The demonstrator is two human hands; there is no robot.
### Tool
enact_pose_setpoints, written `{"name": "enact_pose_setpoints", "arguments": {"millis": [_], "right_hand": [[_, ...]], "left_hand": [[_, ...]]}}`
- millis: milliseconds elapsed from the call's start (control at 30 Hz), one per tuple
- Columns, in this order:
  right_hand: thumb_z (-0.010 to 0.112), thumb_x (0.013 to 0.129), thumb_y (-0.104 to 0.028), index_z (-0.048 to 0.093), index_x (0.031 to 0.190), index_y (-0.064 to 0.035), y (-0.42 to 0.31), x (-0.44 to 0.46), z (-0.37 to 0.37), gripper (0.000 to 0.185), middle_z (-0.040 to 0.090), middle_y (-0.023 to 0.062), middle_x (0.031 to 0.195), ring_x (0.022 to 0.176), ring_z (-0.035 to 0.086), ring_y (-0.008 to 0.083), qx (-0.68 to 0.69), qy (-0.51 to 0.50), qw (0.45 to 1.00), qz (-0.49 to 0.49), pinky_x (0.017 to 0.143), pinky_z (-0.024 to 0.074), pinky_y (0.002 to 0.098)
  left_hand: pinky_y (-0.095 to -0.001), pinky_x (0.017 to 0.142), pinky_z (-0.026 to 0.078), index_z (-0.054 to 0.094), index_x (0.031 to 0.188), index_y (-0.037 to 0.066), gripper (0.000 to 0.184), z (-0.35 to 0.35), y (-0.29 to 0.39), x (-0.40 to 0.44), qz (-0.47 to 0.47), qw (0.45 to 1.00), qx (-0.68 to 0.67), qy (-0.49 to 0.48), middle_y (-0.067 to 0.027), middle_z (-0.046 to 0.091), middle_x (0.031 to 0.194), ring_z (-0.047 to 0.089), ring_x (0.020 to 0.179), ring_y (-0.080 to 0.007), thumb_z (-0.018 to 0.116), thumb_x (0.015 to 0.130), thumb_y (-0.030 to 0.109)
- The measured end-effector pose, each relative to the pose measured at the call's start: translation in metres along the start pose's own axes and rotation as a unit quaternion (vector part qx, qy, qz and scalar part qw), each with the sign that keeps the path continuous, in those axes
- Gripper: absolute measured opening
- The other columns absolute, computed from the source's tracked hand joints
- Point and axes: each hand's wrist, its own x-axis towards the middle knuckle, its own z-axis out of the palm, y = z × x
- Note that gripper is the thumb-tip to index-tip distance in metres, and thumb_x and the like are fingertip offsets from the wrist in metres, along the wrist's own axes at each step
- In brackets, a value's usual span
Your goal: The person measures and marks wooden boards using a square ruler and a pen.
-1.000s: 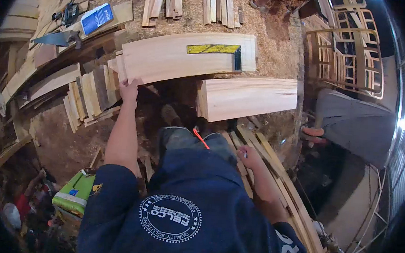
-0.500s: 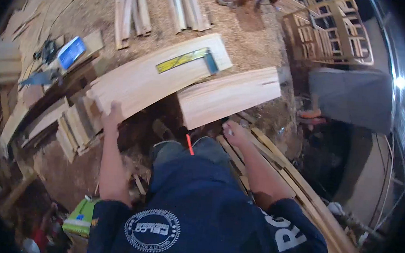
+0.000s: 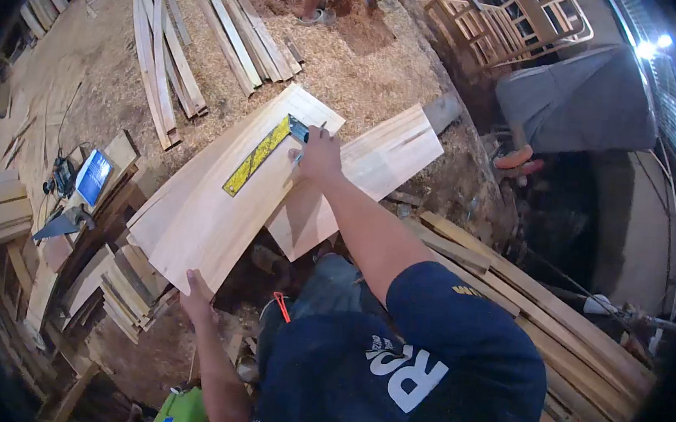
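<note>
- 1 sq. [image 3: 257,157] on 1 board [image 3: 243,206], nr top end
- L hand [image 3: 198,290] gripping board's btm end
- R hand [image 3: 320,156] over sq.'s top end, board's R edge; can't tell if gripping
- 1 plank [image 3: 384,162] R of board
- 1 saw [image 3: 56,227], 1 blue pkt [image 3: 93,177] L of board

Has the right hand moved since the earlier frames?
Yes: forward and left, judged against the long timbers. The right hand was beside them; now it's at the dark end of the yellow square.
</note>
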Motion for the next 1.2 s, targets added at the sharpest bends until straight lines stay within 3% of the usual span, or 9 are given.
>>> {"name": "enact_pose_setpoints", "arguments": {"millis": [100,200,300,500,733,833,933,1100,1200], "right_hand": [[0.072,0.090,-0.030,0.056,0.119,-0.0005,0.013,0.011,0.006,0.045,0.061,0.0211,0.116,0.115,0.060,0.0372,-0.007,-0.029,0.999,0.034,0.093,0.0520,0.0469],[0.063,0.090,-0.016,0.061,0.112,-0.0027,0.017,0.009,0.006,0.027,0.064,0.0186,0.116,0.105,0.065,0.0332,-0.005,-0.007,1.000,0.013,0.086,0.0566,0.0446],[0.066,0.089,-0.018,0.061,0.111,-0.0021,0.024,0.013,-0.003,0.027,0.064,0.0197,0.116,0.108,0.066,0.0352,0.007,-0.075,0.996,0.038,0.088,0.0575,0.0447],[0.071,0.085,-0.021,0.056,0.118,-0.0001,0.051,-0.031,-0.032,0.042,0.062,0.0263,0.118,0.104,0.067,0.0423,0.024,-0.191,0.980,0.057,0.087,0.0565,0.0491],[0.079,0.080,-0.023,0.054,0.119,0.0006,0.084,-0.077,-0.027,0.052,0.061,0.0265,0.116,0.106,0.064,0.0435,0.108,-0.101,0.986,0.071,0.090,0.0542,0.0489],[0.079,0.080,-0.027,0.053,0.122,-0.0001,0.061,-0.072,-0.058,0.056,0.062,0.0262,0.116,0.107,0.064,0.0441,0.182,-0.044,0.982,0.037,0.091,0.0533,0.0500],[0.083,0.078,-0.029,0.055,0.124,-0.0011,0.029,-0.040,-0.076,0.061,0.063,0.0250,0.119,0.109,0.063,0.0436,0.198,0.003,0.980,-0.009,0.094,0.0520,0.0487],[0.082,0.078,-0.028,0.055,0.125,-0.0011,-0.052,0.018,-0.080,0.061,0.064,0.0255,0.118,0.108,0.064,0.0436,0.149,-0.063,0.985,-0.056,0.094,0.0523,0.0494],[0.081,0.078,-0.030,0.058,0.114,-0.0008,-0.082,0.053,-0.057,0.051,0.068,0.0241,0.106,0.101,0.068,0.0419,0.088,-0.127,0.982,-0.107,0.089,0.0551,0.0487]], "left_hand": [[-0.0347,0.096,0.051,0.051,0.139,-0.006,0.059,0.011,0.001,-0.023,-0.003,0.999,0.047,0.012,-0.0131,0.063,0.126,0.062,0.111,-0.0221,0.070,0.099,0.033],[-0.0338,0.091,0.054,0.051,0.138,-0.006,0.052,-0.012,-0.019,-0.029,-0.013,0.990,0.112,-0.080,-0.0137,0.063,0.127,0.063,0.108,-0.0223,0.070,0.099,0.023],[-0.0344,0.087,0.055,0.052,0.135,-0.006,0.048,-0.007,-0.030,-0.063,-0.088,0.973,0.120,-0.178,-0.0148,0.063,0.126,0.064,0.107,-0.0224,0.072,0.094,0.009],[-0.0366,0.093,0.053,0.054,0.132,-0.007,0.055,-0.002,-0.097,-0.070,-0.068,0.965,0.187,-0.169,-0.0164,0.063,0.126,0.063,0.109,-0.0238,0.076,0.082,-0.004],[-0.0366,0.099,0.049,0.057,0.126,-0.007,0.058,-0.014,-0.106,-0.022,0.009,0.927,0.330,-0.180,-0.0175,0.067,0.120,0.064,0.108,-0.0259,0.083,0.075,-0.002],[-0.0367,0.099,0.049,0.056,0.126,-0.007,0.058,-0.021,-0.118,0.001,0.099,0.949,0.234,-0.189,-0.0177,0.067,0.122,0.064,0.110,-0.0264,0.082,0.074,-0.003],[-0.0369,0.097,0.051,0.055,0.127,-0.006,0.060,0.006,-0.060,-0.013,0.124,0.902,0.378,-0.168,-0.0190,0.069,0.120,0.067,0.107,-0.0285,0.081,0.073,-0.003],[-0.0417,0.089,0.054,0.063,0.116,-0.005,0.046,0.012,-0.040,-0.010,0.149,0.917,0.336,-0.152,-0.0231,0.072,0.109,0.072,0.100,-0.0303,0.082,0.074,0.002],[-0.0427,0.084,0.055,0.067,0.108,-0.004,0.037,0.023,-0.035,-0.031,0.192,0.906,0.367,-0.082,-0.0235,0.073,0.103,0.073,0.096,-0.0304,0.083,0.076,0.007]]}}
